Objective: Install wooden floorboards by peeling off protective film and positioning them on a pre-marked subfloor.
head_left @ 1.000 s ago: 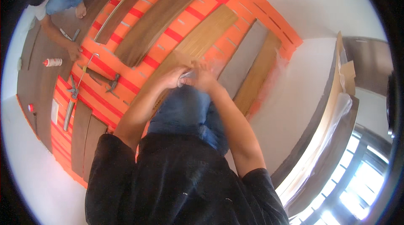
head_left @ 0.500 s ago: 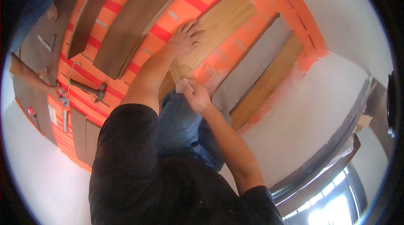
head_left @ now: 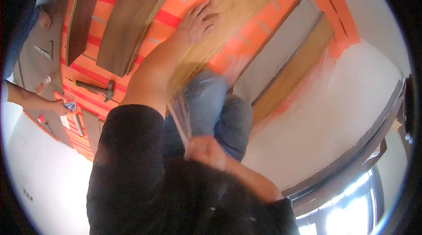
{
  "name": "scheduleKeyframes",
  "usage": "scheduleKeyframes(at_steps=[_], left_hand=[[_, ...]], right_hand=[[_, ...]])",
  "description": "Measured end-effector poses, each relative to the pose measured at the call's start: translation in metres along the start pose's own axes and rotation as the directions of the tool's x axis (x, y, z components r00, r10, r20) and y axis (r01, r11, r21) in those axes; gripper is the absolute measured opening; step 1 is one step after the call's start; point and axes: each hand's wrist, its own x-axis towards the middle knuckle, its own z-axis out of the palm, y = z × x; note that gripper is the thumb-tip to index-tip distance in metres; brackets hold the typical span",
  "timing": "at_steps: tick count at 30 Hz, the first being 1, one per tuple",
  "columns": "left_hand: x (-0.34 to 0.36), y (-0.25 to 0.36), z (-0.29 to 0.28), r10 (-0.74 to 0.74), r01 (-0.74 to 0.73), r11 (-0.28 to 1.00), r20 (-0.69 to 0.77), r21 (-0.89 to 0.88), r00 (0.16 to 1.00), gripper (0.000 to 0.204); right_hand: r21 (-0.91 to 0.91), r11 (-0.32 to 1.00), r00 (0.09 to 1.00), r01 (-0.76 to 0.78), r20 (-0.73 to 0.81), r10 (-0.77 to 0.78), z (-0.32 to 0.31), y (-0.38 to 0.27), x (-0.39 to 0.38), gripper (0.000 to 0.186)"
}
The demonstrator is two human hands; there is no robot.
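Observation:
My left hand (head_left: 198, 24) lies with spread fingers on a light brown wood-look plank (head_left: 246, 6), which rests on orange sheeting with red stripes. Close to my body, my right hand (head_left: 205, 150) is closed on the end of a clear plastic film strip (head_left: 180, 112). The strip stretches taut from this fist up past my knee, towards the near end of the plank. Its far end is hidden behind my left forearm. My right hand is a little smeared by motion.
Dark brown planks (head_left: 132, 19) lie left of my left hand. A hammer (head_left: 107, 91) rests on the orange sheeting (head_left: 93, 105). At the far left another person's hand (head_left: 59, 106) holds a caulking gun (head_left: 78, 123). Another light brown plank (head_left: 299, 65) lies to the right.
My right hand has pulled back from the plank's near end towards my body, drawing the film strip out long. My left hand stays on the plank. The other person's caulking gun has shifted slightly.

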Motion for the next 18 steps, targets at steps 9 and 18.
scheduleKeyframes(at_steps=[9,18], left_hand=[[-0.02,0.018,-0.011,-0.213,0.207,0.976,-0.084,-0.069,0.973,0.053],[-0.176,-0.019,0.006,-0.525,0.554,0.742,0.187,-0.379,0.83,0.073]], right_hand=[[-0.288,0.956,0.929,0.058,-0.336,-0.158,0.056,-0.039,-0.039,0.023],[-0.91,0.404,0.771,0.093,-0.191,-0.607,0.085,-0.056,-0.039,0.043]])
